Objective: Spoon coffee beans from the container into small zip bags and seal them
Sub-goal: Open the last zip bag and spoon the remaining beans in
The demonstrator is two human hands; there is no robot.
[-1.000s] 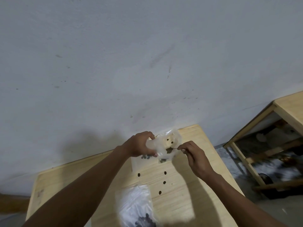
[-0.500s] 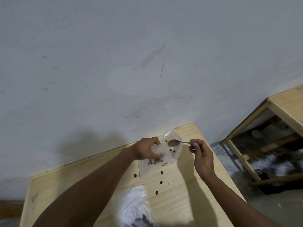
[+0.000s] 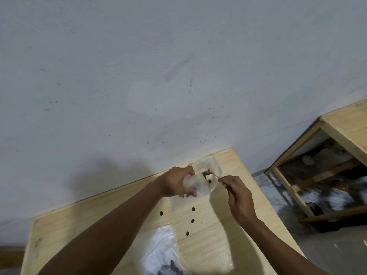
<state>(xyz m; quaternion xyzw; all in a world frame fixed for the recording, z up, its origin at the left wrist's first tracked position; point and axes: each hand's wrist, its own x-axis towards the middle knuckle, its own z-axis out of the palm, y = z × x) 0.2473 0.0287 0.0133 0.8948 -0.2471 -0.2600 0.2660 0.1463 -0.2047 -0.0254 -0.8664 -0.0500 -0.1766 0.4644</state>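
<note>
My left hand [image 3: 176, 181] grips a small clear zip bag [image 3: 206, 175] by its left side, holding its mouth open above the far part of the wooden table [image 3: 228, 235]. A few dark coffee beans show through the plastic near my left fingers. My right hand [image 3: 237, 195] pinches the thin handle of a metal spoon [image 3: 209, 173], whose bowl sits inside the bag's mouth. At the bottom edge lies a larger clear plastic bag [image 3: 160, 253] with dark beans in it, partly cut off by the frame.
Several dark holes [image 3: 192, 221] dot the tabletop in a row. A grey wall [image 3: 158, 76] rises right behind the table. To the right stands a second wooden table [image 3: 345, 133] with dark clutter on the floor beneath it.
The spoon came out of the bag half a second ago and its bowl has gone back into the bag's mouth. My left hand keeps holding the bag in about the same place.
</note>
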